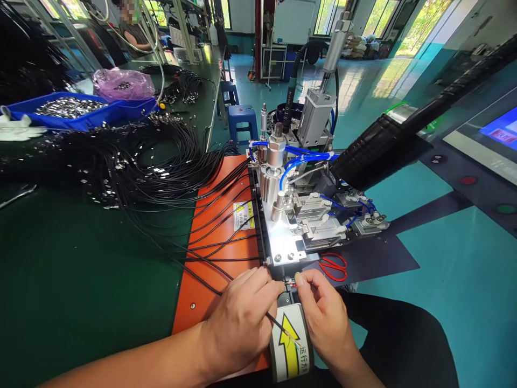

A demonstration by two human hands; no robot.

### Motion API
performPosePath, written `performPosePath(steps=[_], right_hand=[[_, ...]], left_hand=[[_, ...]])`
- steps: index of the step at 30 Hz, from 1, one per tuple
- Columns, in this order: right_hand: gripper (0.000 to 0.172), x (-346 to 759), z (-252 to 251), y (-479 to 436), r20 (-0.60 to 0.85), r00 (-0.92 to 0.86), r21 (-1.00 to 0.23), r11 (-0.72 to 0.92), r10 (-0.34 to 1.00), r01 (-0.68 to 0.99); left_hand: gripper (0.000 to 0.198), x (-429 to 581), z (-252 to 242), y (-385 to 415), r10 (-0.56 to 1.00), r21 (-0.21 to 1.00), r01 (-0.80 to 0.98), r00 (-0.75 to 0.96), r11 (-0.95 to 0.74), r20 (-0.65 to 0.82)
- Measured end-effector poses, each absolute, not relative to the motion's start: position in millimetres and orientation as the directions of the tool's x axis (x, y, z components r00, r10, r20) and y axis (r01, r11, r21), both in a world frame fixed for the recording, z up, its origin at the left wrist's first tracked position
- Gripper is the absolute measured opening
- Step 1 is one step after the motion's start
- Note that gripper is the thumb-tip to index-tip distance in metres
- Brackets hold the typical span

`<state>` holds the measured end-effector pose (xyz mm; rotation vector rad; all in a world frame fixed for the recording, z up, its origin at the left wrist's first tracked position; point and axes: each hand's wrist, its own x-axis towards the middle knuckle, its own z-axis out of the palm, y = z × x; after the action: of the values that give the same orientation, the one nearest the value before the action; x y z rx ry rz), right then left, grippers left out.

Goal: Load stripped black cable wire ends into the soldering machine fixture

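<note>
My left hand [248, 310] is closed round a black cable [277, 322], whose stripped end with thin coloured wires hangs over the white label with a yellow arrow [287, 350]. My right hand [323, 307] is pinched at the small metal fixture [288, 285] in front of the machine [283, 237]. A bit of red wire shows between the fingertips of both hands. Several black cables [218, 245] run across the orange plate [226, 215] into the machine's left side.
Red-handled scissors [333, 267] lie right of my hands. A large cable bundle [161, 167] and blue trays [72, 110] of metal parts cover the back left. A control panel [468, 180] stands at right. A seated person [135, 37] is far back left.
</note>
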<state>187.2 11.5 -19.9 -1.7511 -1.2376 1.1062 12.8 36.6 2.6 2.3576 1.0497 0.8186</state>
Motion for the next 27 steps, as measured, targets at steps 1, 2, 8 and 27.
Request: performPosePath(steps=[1, 2, 8, 27], right_hand=[[0.033, 187.2, -20.0, 11.7, -0.237, 0.176, -0.893, -0.286, 0.955, 0.348], [0.033, 187.3, -20.1, 12.0, -0.233, 0.178, -0.891, -0.283, 0.956, 0.354], [0.034, 188.3, -19.5, 11.7, -0.218, 0.169, -0.891, -0.267, 0.961, 0.366], [0.031, 187.7, -19.2, 10.5, -0.212, 0.175, -0.901, -0.262, 0.962, 0.347]], left_hand=[[0.033, 12.8, 2.6, 36.4, 0.773, 0.592, 0.517, 0.538, -0.618, 0.337], [0.033, 12.7, 2.6, 36.2, 0.773, 0.595, 0.516, 0.538, -0.616, 0.335], [0.032, 11.9, 2.2, 36.2, 0.773, 0.6, 0.512, 0.54, -0.615, 0.333], [0.034, 11.7, 2.9, 35.8, 0.773, 0.611, 0.5, 0.539, -0.614, 0.336]])
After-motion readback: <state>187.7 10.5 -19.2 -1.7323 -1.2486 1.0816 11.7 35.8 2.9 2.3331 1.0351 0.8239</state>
